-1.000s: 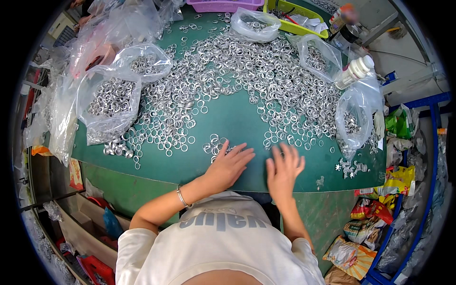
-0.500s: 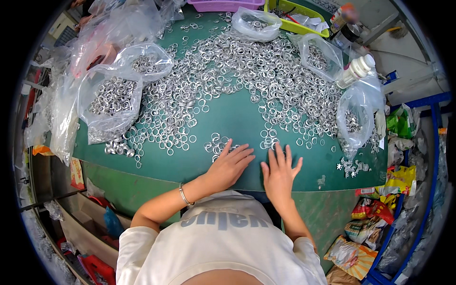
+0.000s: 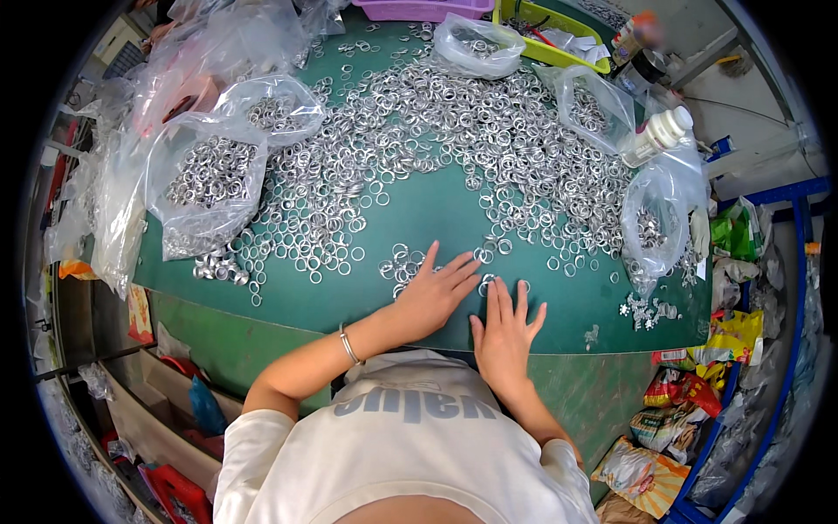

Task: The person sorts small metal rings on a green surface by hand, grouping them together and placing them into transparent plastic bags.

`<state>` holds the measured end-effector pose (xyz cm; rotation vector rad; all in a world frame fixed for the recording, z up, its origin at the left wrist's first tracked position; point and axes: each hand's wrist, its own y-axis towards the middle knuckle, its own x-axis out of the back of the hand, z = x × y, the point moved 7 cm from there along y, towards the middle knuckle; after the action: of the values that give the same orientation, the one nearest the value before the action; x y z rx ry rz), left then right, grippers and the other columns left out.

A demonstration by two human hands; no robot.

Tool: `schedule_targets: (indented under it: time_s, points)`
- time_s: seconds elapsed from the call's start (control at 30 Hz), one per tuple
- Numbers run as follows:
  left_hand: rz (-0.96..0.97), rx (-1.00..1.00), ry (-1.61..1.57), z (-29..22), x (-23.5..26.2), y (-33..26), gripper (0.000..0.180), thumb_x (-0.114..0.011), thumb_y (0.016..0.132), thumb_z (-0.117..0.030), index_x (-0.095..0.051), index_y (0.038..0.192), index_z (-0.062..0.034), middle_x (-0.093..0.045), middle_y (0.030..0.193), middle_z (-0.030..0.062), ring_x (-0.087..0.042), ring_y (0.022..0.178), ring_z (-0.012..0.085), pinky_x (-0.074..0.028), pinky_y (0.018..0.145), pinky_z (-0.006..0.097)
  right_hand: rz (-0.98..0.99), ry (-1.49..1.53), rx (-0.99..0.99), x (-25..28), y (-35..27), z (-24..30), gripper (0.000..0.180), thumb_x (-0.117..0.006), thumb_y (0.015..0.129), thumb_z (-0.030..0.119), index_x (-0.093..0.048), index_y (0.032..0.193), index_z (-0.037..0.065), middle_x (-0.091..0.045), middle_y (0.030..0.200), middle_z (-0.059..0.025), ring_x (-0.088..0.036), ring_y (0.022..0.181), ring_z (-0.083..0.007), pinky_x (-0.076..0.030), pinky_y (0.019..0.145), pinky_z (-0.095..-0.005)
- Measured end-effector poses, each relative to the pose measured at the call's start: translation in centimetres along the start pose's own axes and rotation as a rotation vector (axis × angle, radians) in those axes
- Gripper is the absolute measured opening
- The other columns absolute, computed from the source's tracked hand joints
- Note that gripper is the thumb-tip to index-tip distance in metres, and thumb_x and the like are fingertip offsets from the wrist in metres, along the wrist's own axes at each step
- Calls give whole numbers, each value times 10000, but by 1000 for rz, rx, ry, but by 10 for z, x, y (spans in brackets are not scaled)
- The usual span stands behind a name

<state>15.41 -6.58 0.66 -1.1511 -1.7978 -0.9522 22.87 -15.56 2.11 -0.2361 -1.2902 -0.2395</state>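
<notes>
Head view: left hand [image 3: 434, 293] and right hand [image 3: 506, 330] laid flat, fingers spread, nothing gripped. Metal rings [image 3: 403, 265] clustered at fingertips; best swept gently toward table edge [image 3: 262, 307], palms kept low.

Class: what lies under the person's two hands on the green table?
Both hands, left and right, lie flat on the green table. Metal rings show at the fingertips; any rings under the palms are covered.

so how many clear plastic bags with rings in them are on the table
5: two at the left, one top centre, two at the right; more may hide in the crumpled plastic top left.
</notes>
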Motion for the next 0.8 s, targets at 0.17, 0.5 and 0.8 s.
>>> schedule_targets:
  time_s: [0.17, 0.5, 0.8]
  points:
    - [-8, 122, 85, 19, 18, 18, 528, -584, 763, 5, -512, 1286, -8, -454, 1414, 137, -360, 1372, 294, -187, 1110, 623, 54, 130, 83, -7, -1, 15, 559, -598, 893, 236, -420, 1374, 11, -346, 1468, -104, -229, 1388, -404, -109, 1061, -670]
    - [63, -43, -90, -10, 1, -19, 459, -596, 794, -19, -550, 1251, -23, -476, 1389, 131, -416, 1323, 314, -273, 1105, 564, -221, 27, 32, 0, 46, -14, 385, -591, 898, 207, -572, 1272, 114, -361, 1444, -142, -232, 1375, -444, -141, 1043, -682]
    - [-116, 106, -232, 5, 21, -28, 417, -604, 824, 8, -551, 1235, -35, -467, 1392, 136, -403, 1328, 337, -264, 1099, 574, -62, 129, 116, 2, 6, 16, 386, -647, 852, 178, -591, 1216, 63, -393, 1406, -153, -265, 1366, -411, -145, 1056, -655]
